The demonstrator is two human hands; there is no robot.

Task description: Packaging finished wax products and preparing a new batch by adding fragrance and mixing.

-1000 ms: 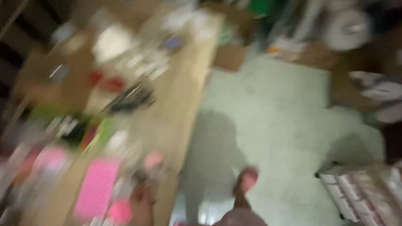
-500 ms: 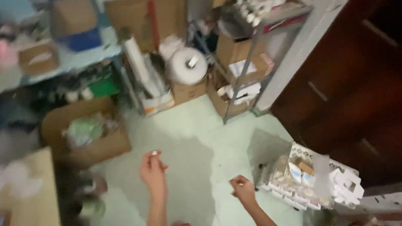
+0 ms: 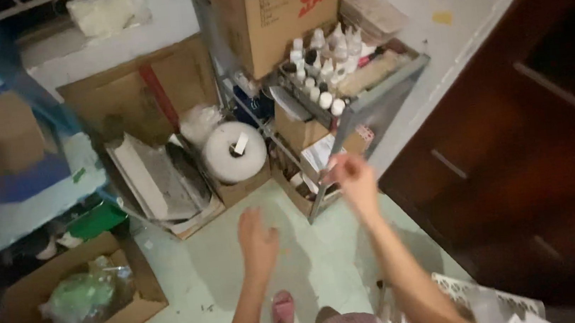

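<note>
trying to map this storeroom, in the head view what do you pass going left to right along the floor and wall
open cardboard box with a green bag → green tub → box of flat boards → white roll → metal rack of small bottles → dark wooden door

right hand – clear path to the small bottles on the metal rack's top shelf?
Probably yes. The right hand is raised in front of the metal rack, with nothing visible between it and the small bottles on the open top shelf. The big cardboard box sits behind them. Motion blur hides whether the hand holds anything.
</note>
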